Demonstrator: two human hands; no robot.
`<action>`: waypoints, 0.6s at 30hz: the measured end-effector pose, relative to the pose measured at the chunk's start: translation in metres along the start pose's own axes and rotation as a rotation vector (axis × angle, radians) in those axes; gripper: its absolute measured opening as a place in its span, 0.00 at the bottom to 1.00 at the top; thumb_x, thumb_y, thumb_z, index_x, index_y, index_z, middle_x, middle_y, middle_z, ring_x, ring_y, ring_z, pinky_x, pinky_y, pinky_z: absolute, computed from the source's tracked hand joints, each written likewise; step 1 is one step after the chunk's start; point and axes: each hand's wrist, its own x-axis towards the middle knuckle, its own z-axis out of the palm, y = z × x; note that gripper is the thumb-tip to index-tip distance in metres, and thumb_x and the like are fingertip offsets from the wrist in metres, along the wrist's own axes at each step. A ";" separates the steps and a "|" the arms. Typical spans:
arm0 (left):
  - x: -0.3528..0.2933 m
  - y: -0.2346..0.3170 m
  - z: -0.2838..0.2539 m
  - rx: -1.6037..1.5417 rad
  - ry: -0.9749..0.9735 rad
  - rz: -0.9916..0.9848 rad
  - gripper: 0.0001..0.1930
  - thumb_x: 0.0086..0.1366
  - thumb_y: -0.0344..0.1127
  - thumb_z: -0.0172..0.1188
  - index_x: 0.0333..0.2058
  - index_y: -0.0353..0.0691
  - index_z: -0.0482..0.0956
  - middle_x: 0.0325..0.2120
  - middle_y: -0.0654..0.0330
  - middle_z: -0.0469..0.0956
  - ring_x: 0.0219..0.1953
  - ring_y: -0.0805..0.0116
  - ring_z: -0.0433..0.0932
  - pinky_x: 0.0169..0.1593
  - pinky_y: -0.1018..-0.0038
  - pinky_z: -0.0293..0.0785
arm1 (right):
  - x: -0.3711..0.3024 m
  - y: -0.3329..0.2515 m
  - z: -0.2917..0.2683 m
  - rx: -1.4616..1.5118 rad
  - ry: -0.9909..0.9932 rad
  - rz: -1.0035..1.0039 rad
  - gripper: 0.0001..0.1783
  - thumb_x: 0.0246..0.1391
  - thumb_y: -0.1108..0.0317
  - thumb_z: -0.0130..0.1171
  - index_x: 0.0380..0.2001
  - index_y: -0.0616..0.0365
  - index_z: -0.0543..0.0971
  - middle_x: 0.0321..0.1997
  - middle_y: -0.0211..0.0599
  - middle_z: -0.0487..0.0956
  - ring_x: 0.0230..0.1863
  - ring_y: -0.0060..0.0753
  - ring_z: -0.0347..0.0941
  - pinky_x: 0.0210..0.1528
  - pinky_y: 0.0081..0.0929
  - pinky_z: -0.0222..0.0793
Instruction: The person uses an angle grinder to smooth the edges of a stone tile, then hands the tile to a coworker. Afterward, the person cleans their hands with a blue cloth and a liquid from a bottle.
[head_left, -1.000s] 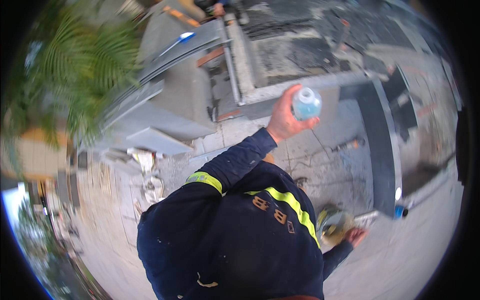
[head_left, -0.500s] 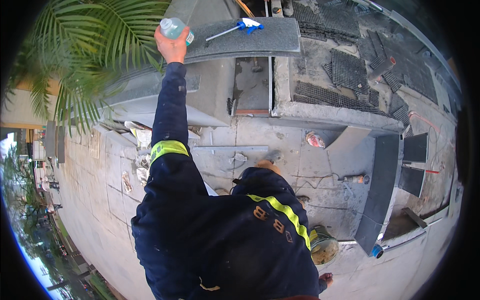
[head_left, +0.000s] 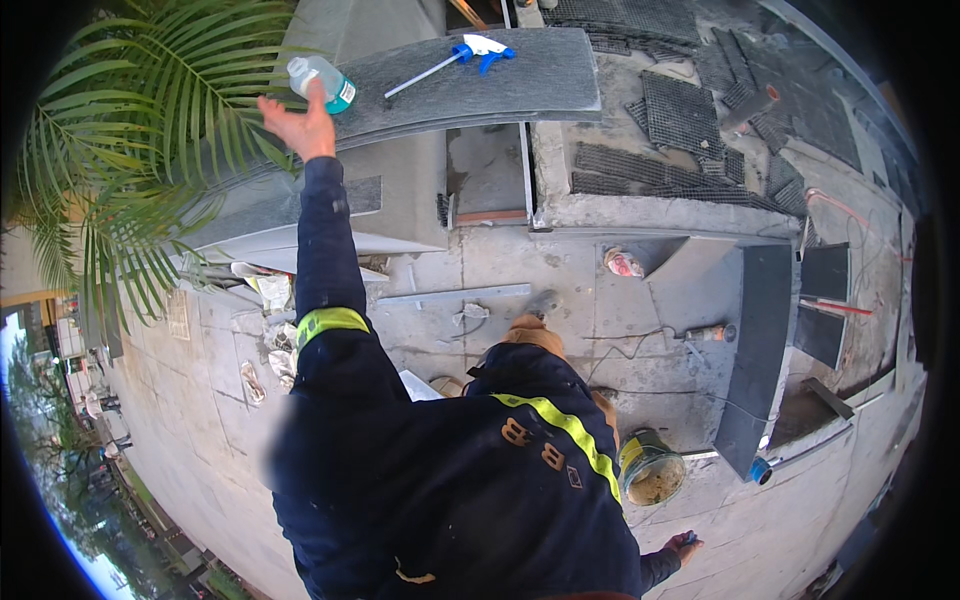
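Note:
At the far left, my left hand (head_left: 300, 127) is stretched out with its fingers spread, right against or just beside a clear plastic bottle (head_left: 341, 92) with blue-green liquid in it. The bottle's neck has no spray head, and it stands on a dark grey stone slab (head_left: 545, 85). A blue and white trigger sprayer (head_left: 484, 50) with a long tube lies on the same slab, right of the bottle. Low at the right, my right hand (head_left: 686, 547) is closed around something small and dark that I cannot make out.
Palm fronds (head_left: 160, 110) hang over the slab's left end. A bucket (head_left: 652, 474) with brownish contents stands near my right side. On the paved floor lie a power tool (head_left: 712, 332) with a cord and a metal bar (head_left: 455, 294). Dark panels (head_left: 755, 350) lean at the right.
My left hand has let go of the bottle, its fingers now spread. The bottle stands on the slab. My right hand has moved out to the right, away from my body.

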 end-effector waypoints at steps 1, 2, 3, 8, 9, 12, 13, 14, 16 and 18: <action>-0.002 0.008 -0.011 -0.060 0.083 0.057 0.40 0.57 0.41 0.64 0.59 0.26 0.51 0.52 0.42 0.59 0.52 0.54 0.63 0.57 0.62 0.60 | 0.012 0.021 0.025 0.041 0.139 -0.079 0.18 0.59 0.54 0.54 0.40 0.59 0.73 0.38 0.38 0.74 0.35 0.30 0.70 0.32 0.23 0.71; -0.014 0.021 -0.020 -0.135 0.143 0.152 0.35 0.59 0.37 0.62 0.59 0.27 0.54 0.50 0.45 0.63 0.50 0.58 0.66 0.55 0.65 0.62 | 0.003 0.030 0.052 0.080 0.292 -0.175 0.19 0.59 0.54 0.53 0.43 0.59 0.73 0.42 0.39 0.74 0.39 0.32 0.70 0.35 0.24 0.72; -0.039 0.049 -0.019 -0.329 0.087 0.087 0.32 0.61 0.38 0.59 0.58 0.28 0.56 0.49 0.46 0.64 0.49 0.58 0.67 0.55 0.64 0.63 | -0.002 0.026 0.040 0.129 0.244 -0.175 0.20 0.59 0.54 0.53 0.45 0.60 0.72 0.45 0.40 0.73 0.42 0.33 0.69 0.38 0.25 0.72; -0.231 0.215 -0.004 -1.745 -0.815 -0.985 0.28 0.68 0.50 0.45 0.54 0.29 0.62 0.52 0.43 0.66 0.55 0.51 0.66 0.57 0.59 0.64 | 0.007 0.014 0.027 0.135 0.022 -0.281 0.18 0.59 0.64 0.52 0.47 0.66 0.72 0.47 0.40 0.73 0.48 0.36 0.69 0.48 0.31 0.70; -0.277 0.255 -0.003 -1.888 -0.933 -1.277 0.29 0.67 0.51 0.45 0.54 0.29 0.61 0.54 0.42 0.65 0.57 0.49 0.64 0.59 0.57 0.63 | -0.008 0.007 0.052 0.126 0.009 -0.329 0.17 0.59 0.66 0.53 0.47 0.65 0.72 0.47 0.40 0.73 0.48 0.34 0.69 0.48 0.31 0.70; -0.409 0.374 -0.021 -1.994 -1.191 -1.985 0.30 0.67 0.52 0.44 0.55 0.28 0.59 0.56 0.39 0.60 0.60 0.46 0.59 0.63 0.55 0.59 | -0.062 -0.018 0.111 0.072 -0.050 -0.539 0.15 0.57 0.72 0.55 0.48 0.64 0.72 0.46 0.37 0.72 0.49 0.30 0.68 0.49 0.31 0.69; -0.451 0.413 -0.032 -1.947 -1.279 -2.190 0.31 0.68 0.52 0.43 0.56 0.28 0.58 0.57 0.38 0.58 0.61 0.46 0.58 0.63 0.54 0.58 | -0.075 -0.026 0.122 0.053 -0.095 -0.616 0.16 0.57 0.71 0.55 0.48 0.64 0.72 0.48 0.37 0.72 0.49 0.28 0.69 0.48 0.28 0.68; -0.487 0.450 -0.047 -1.866 -1.395 -2.268 0.31 0.67 0.53 0.44 0.55 0.28 0.58 0.56 0.37 0.59 0.60 0.45 0.59 0.64 0.54 0.58 | -0.093 -0.033 0.136 -0.033 -0.034 -0.776 0.16 0.57 0.69 0.55 0.47 0.64 0.73 0.45 0.36 0.74 0.46 0.26 0.71 0.47 0.25 0.69; -0.551 0.520 -0.091 -1.674 -1.622 -2.380 0.32 0.66 0.54 0.45 0.53 0.27 0.58 0.54 0.36 0.61 0.59 0.45 0.60 0.64 0.55 0.58 | -0.132 -0.062 0.156 -0.182 0.011 -0.918 0.16 0.55 0.72 0.56 0.47 0.65 0.73 0.38 0.32 0.76 0.40 0.24 0.73 0.43 0.22 0.71; -0.608 0.581 -0.141 -1.520 -1.834 -2.475 0.32 0.66 0.54 0.45 0.53 0.27 0.58 0.54 0.35 0.59 0.60 0.42 0.59 0.64 0.53 0.56 | -0.151 -0.091 0.164 0.094 -0.112 -0.958 0.13 0.53 0.74 0.57 0.43 0.61 0.75 0.36 0.32 0.76 0.34 0.21 0.73 0.38 0.22 0.71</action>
